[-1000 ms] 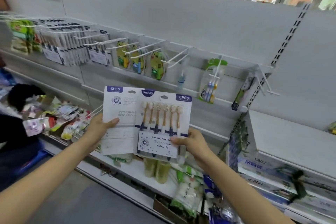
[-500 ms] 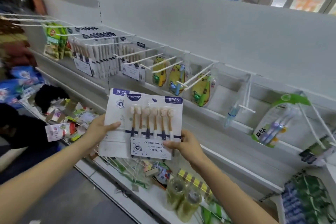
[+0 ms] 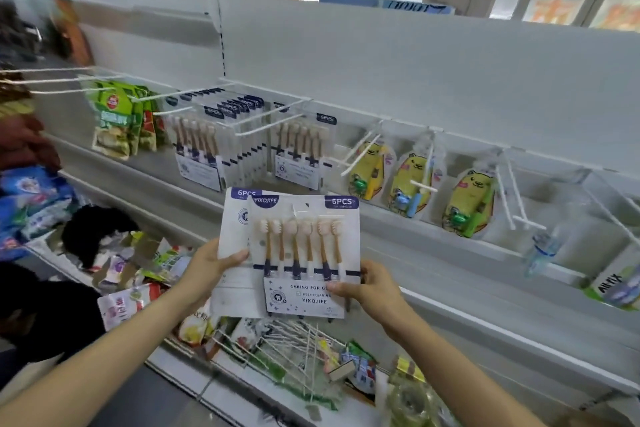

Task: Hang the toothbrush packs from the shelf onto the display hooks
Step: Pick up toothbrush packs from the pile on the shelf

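Two white six-piece toothbrush packs overlap in front of me. The front pack [image 3: 304,253] shows its brushes, and my right hand [image 3: 372,288] pinches its lower right corner. The back pack [image 3: 231,246] faces away, and my left hand [image 3: 211,270] grips its left edge with the thumb on top. Just above them, matching packs hang on white display hooks: a full row [image 3: 214,149] at left and a few [image 3: 299,152] on the hook [image 3: 273,123] beside it.
Yellow children's toothbrush packs [image 3: 412,180] hang to the right, with bare hooks [image 3: 509,198] further right. Green snack bags [image 3: 114,121] hang at the far left. The lower shelf [image 3: 242,371] carries loose white hooks and mixed goods. A person in dark clothing [image 3: 41,315] crouches at lower left.
The view has swung left and the two packs have slid together, overlapping more, and now sit below the hooks that carry the matching packs. Both hands keep their hold.
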Demonstrator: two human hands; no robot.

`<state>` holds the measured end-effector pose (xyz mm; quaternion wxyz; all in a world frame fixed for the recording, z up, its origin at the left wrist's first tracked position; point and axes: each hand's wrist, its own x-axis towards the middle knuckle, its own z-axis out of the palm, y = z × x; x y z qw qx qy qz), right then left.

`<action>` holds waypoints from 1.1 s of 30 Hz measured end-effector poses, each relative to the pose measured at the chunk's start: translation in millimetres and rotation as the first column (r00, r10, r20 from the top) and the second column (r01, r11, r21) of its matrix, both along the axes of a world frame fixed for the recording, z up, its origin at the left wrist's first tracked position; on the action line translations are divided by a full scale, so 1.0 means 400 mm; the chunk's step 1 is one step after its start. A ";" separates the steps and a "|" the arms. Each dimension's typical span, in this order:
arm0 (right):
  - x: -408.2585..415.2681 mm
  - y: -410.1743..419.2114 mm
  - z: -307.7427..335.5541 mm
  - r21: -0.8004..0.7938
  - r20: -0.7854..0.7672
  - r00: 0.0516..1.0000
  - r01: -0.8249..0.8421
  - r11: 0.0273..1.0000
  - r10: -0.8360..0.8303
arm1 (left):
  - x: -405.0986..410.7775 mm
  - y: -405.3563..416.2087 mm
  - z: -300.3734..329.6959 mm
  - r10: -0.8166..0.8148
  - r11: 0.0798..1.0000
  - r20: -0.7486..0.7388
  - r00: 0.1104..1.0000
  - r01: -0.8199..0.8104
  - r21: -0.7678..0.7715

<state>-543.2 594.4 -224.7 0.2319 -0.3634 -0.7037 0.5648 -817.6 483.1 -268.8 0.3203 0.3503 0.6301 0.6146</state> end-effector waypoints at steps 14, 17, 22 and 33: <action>-0.517 -0.162 0.089 0.037 -0.113 0.992 0.067 0.997 -0.063 | -0.424 -0.111 -0.003 -0.198 0.979 -0.031 0.980 0.196 -0.059; -0.630 -0.167 0.107 0.028 -0.121 0.991 0.067 0.997 -0.063 | -0.497 -0.136 -0.021 -0.179 0.982 -0.007 0.984 0.178 -0.057; -0.759 -0.168 0.122 0.006 -0.148 0.983 0.115 0.993 -0.113 | -0.616 -0.170 -0.090 -0.059 0.990 0.080 0.995 0.069 -0.123; -0.911 -0.118 0.100 -0.062 -0.153 0.957 0.241 0.968 -0.248 | -0.720 -0.228 -0.155 -0.065 0.991 0.157 0.985 0.083 -0.109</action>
